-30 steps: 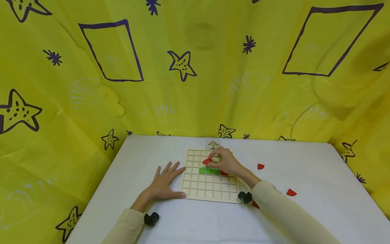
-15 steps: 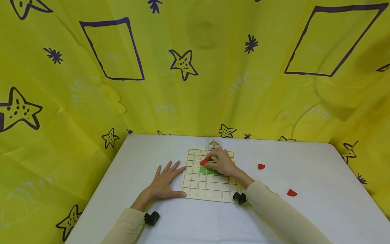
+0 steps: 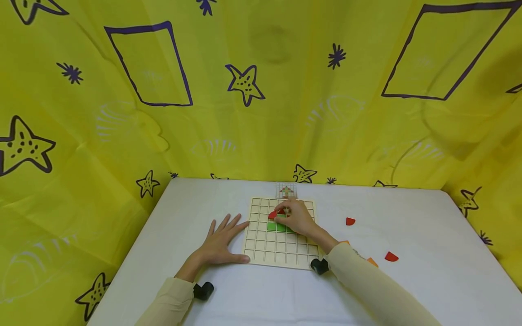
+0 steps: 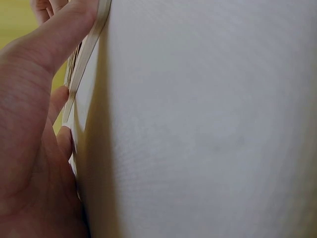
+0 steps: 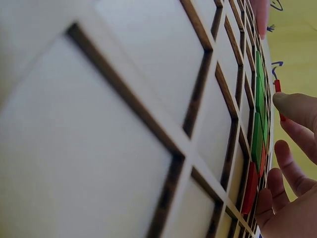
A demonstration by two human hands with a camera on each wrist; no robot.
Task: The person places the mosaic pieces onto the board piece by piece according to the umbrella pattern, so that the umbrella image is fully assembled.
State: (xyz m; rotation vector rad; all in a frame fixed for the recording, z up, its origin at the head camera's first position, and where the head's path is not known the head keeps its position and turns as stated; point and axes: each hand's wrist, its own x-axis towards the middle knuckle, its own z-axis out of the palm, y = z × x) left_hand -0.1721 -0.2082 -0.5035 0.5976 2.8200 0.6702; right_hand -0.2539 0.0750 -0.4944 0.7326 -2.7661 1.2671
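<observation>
My right hand (image 3: pixel 301 218) pinches a red quarter-round tile (image 3: pixel 272 215) between thumb and fingertips, over the upper middle of a pale wooden grid board (image 3: pixel 261 254). Seen from the right wrist, that red tile stands edge-on, just off the grid. Green tiles (image 3: pixel 277 226) sit in the cells below it, and a red tile (image 5: pixel 250 188) lies at the near end of their row. Fingers partly cover another red tile (image 3: pixel 282 211). My left hand (image 3: pixel 220 246) is spread flat at the board's left side, its thumb and a fingertip touching the edge.
A small card (image 3: pixel 286 190) printed with a coloured grid pattern lies behind the board. To the right are loose red quarter-round tiles (image 3: pixel 350 221) and orange pieces (image 3: pixel 372 261), partly behind the right sleeve. A yellow curtain (image 3: pixel 195 149) encloses the white table (image 3: pixel 261 303).
My right hand has moved slightly left and settled with the red tile over a cell left of the other red tile. The left hand has stayed in place. Orange pieces now show beside the right sleeve.
</observation>
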